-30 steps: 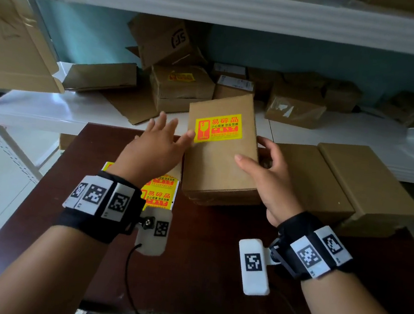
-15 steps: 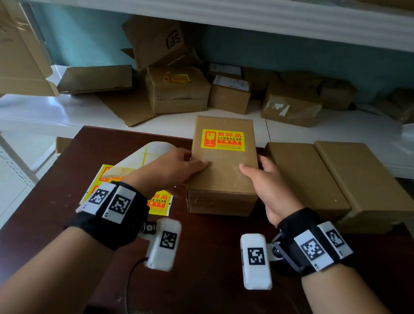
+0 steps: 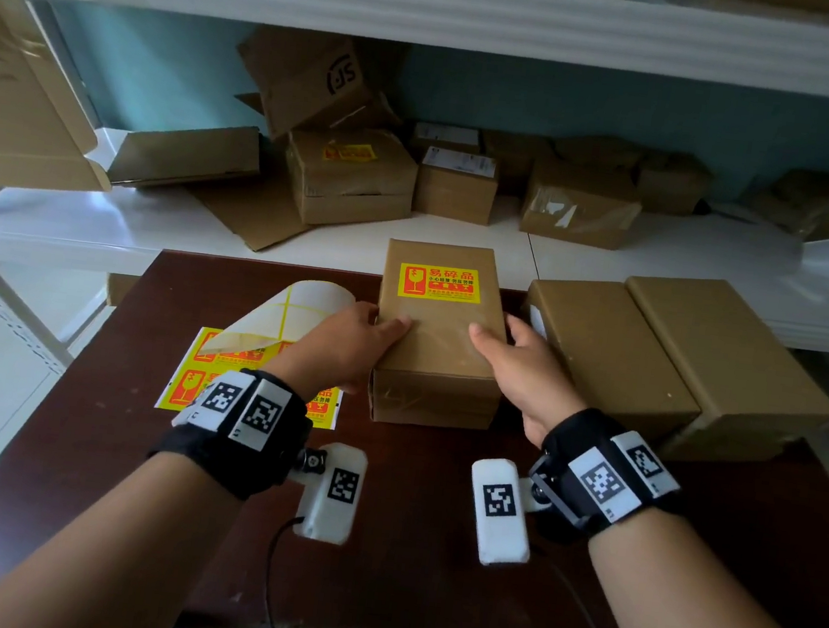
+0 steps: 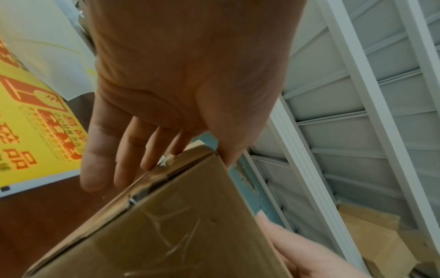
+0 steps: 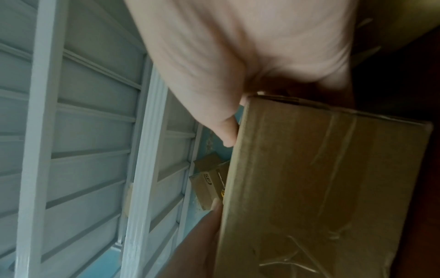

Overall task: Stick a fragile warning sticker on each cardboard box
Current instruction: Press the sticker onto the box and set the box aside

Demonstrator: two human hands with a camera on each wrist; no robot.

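A brown cardboard box (image 3: 437, 347) lies flat on the dark table (image 3: 398, 570), with a yellow and red fragile sticker (image 3: 439, 282) on the far part of its top. My left hand (image 3: 358, 338) grips the box's left side, thumb on the top face. My right hand (image 3: 513, 358) grips the right side the same way. In the left wrist view the left fingers (image 4: 123, 150) run down the side of the box (image 4: 178, 225). The right wrist view shows my right thumb (image 5: 226, 129) against the top edge of the box (image 5: 321, 188).
A sticker sheet (image 3: 185, 383) with a curled peeled backing (image 3: 299, 306) lies left of the box. Two plain cardboard boxes (image 3: 604, 356) (image 3: 722, 359) sit close on the right. The white shelf (image 3: 102, 221) behind holds several more boxes, one with a sticker (image 3: 348, 177).
The box, tilted up a second ago, has come down flat on the table. My left hand moved from its upper left edge to grip the left side.
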